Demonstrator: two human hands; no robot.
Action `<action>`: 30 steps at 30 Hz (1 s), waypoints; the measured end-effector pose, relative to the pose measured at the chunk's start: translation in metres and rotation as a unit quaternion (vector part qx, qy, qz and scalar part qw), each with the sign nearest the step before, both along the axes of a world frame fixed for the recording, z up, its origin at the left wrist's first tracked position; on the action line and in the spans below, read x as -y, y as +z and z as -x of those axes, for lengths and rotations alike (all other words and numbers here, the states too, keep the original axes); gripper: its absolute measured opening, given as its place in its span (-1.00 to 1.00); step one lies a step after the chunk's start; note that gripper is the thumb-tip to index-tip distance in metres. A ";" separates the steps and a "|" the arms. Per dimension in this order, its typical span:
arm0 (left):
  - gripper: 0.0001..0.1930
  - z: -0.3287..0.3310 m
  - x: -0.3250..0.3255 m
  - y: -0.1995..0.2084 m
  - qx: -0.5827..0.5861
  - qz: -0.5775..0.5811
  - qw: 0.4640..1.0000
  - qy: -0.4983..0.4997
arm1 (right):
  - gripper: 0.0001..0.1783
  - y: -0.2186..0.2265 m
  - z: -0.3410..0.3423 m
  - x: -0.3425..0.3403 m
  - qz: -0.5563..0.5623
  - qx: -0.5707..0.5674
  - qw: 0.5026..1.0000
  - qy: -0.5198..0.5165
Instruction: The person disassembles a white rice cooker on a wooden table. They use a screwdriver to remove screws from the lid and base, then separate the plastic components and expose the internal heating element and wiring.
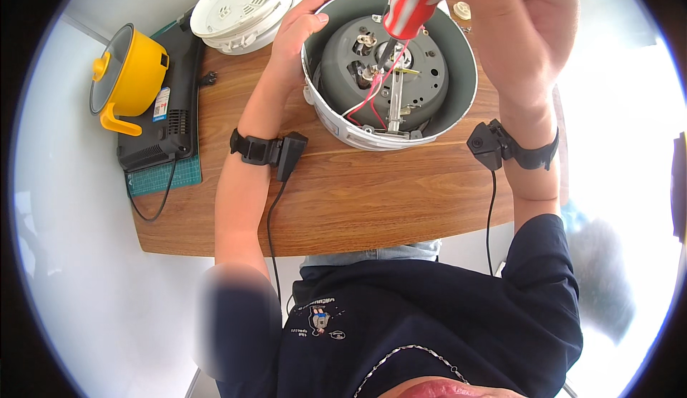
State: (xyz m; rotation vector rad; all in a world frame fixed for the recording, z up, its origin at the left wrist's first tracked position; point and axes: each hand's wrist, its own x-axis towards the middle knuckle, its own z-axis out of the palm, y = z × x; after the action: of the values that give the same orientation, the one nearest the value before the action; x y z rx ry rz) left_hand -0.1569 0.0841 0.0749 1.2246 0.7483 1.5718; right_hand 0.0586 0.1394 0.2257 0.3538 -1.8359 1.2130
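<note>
An open, round rice cooker body (351, 130) with a white outer wall lies bottom-up on the table. Inside it sits a dark grey metal dome (340, 65) with red and white wires (371, 97) and a metal bracket (396, 101). My left hand (297, 33) grips the body's far-left rim, its thumb at the edge and its fingers along it. In my right hand (529, 40) is a screwdriver (409, 10) with a red and white handle. It tilts down into the body, its shaft reaching the terminals near the dome's middle; the exact tip contact is hard to make out.
A white vented round cover (240, 12) lies at the back left. Nearer on the left, a yellow pot (143, 69) stands on a black appliance (159, 144) over a green cutting mat (187, 175). A small cream part (462, 10) lies beyond the body. Cables hang from both wrist devices.
</note>
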 end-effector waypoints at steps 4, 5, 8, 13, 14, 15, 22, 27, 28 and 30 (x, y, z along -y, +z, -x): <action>-0.41 0.004 0.006 -0.002 0.004 0.011 1.000 0.005 | -0.23 -0.002 0.023 0.034 0.053 0.001 0.986 -0.156; -0.41 0.005 0.005 -0.003 0.011 0.015 1.000 0.001 | -0.22 0.000 0.021 0.030 0.025 0.012 0.989 -0.148; -0.41 -0.002 -0.006 -0.002 0.037 0.005 0.999 -0.022 | -0.18 0.009 0.002 -0.014 -0.076 0.011 0.997 -0.014; -0.42 0.003 0.004 -0.002 0.004 0.010 1.000 0.003 | -0.18 -0.011 0.035 -0.002 -0.007 -0.077 0.996 -0.036; -0.41 0.003 0.005 -0.001 0.000 0.014 1.000 0.008 | -0.17 -0.008 0.033 0.022 0.075 -0.043 0.989 -0.119; -0.41 0.003 0.007 0.001 -0.004 0.018 1.000 0.015 | -0.21 0.003 0.030 0.030 0.106 -0.008 0.983 -0.152; -0.41 0.000 0.000 0.002 -0.007 -0.009 1.000 -0.001 | -0.26 0.010 0.006 -0.006 0.005 -0.004 1.000 0.002; -0.41 0.005 0.004 -0.002 -0.019 -0.002 1.000 0.014 | -0.07 0.006 0.036 0.049 0.154 -0.065 0.963 -0.211; -0.41 0.004 0.003 -0.002 -0.012 0.000 1.000 0.012 | -0.09 0.009 0.032 0.050 0.124 -0.060 0.964 -0.226; -0.41 0.002 0.002 -0.001 0.002 0.005 1.000 0.009 | -0.12 -0.004 0.019 0.007 -0.017 -0.031 0.991 -0.126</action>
State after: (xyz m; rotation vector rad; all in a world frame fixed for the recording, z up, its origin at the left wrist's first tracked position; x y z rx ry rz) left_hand -0.1590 0.0819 0.0740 1.2111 0.7655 1.5834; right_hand 0.0394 0.1324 0.2215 0.1691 -1.7881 0.9880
